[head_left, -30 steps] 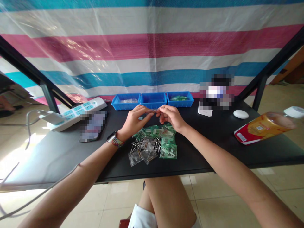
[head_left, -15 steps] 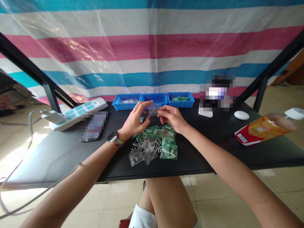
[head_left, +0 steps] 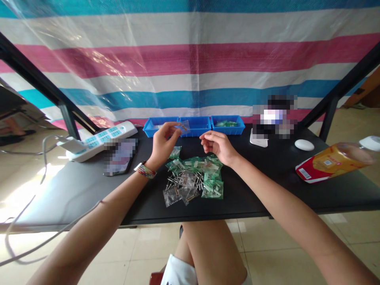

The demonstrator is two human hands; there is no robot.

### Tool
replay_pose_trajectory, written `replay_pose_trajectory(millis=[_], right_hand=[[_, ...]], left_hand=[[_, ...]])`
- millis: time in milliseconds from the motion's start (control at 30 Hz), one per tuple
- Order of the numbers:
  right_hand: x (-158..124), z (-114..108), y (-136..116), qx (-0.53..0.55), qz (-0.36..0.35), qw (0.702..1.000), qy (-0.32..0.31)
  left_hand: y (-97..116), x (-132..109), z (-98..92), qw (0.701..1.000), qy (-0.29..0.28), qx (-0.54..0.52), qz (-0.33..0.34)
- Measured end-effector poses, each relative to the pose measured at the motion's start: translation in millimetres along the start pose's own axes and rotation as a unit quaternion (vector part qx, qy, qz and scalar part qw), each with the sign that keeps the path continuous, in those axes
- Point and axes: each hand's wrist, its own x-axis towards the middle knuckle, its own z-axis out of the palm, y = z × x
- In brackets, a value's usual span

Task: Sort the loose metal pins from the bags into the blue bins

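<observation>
My left hand [head_left: 165, 141] pinches a small clear plastic bag [head_left: 185, 127] in front of the blue bins; something small and brownish shows inside it. My right hand [head_left: 218, 145] is apart from the bag, fingers half curled and spread, holding nothing. Below both hands lies a pile of loose metal pins [head_left: 173, 180], with clear bags [head_left: 188, 193] at its near side and green bags [head_left: 212, 189] along its right and far sides. One green bag [head_left: 175, 152] lies by my left wrist.
Three blue bins stand at the back: the left bin [head_left: 147, 132], the middle bin [head_left: 196, 132] and the right bin [head_left: 228, 130] with green bags. A power strip [head_left: 102, 140] and phone [head_left: 121, 156] lie left; a drink bottle [head_left: 332, 162] and white oval object [head_left: 304, 145] lie right.
The clear bag, between both hands before, is now in my left hand alone and has moved slightly left and up toward the bins. My right hand has let go and drawn back right.
</observation>
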Motion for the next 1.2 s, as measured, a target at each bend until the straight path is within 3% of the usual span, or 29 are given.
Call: replay_pose_trajectory(millis=[233,367,433,500,567,667,767,1000,1200], right_hand=[[6.5,-10.6,-6.4,0.008,-0.052,0.997,0.064],[8.7,-21.9,-12.5,-0.139,-0.059,0.986,0.077],[8.4,-30.5,-17.1,-0.299,-0.075,0.95,0.05],[7.4,-39.8,-22.0,-0.453,-0.076,0.888,0.0],[6.3,-48.0,-26.5,-0.534,-0.03,0.843,-0.064],[4.9,-54.4,-31.1,-0.55,0.052,0.821,-0.142],[4.2,-54.7,-33.2,-0.558,0.065,0.81,-0.17],[9.6,-61.3,-29.5,-0.535,0.051,0.83,-0.151],[14.7,-70.2,-28.5,-0.437,0.037,0.895,-0.076]], left_hand=[[-29.9,19.4,-16.4,0.977,0.138,-0.098,-0.126],[-33.9,22.4,-22.1,0.961,0.169,-0.138,-0.167],[-35.1,22.9,-22.7,0.954,0.178,-0.159,-0.18],[-36.5,23.4,-22.7,0.947,0.186,-0.177,-0.192],[-38.1,24.0,-22.7,0.943,0.19,-0.189,-0.199],[-39.7,24.6,-23.7,0.939,0.188,-0.199,-0.208],[-39.8,24.4,-24.8,0.936,0.179,-0.2,-0.227],[-41.1,24.6,-25.1,0.935,0.17,-0.192,-0.244],[-38.2,22.0,-22.8,0.959,0.149,-0.133,-0.202]])
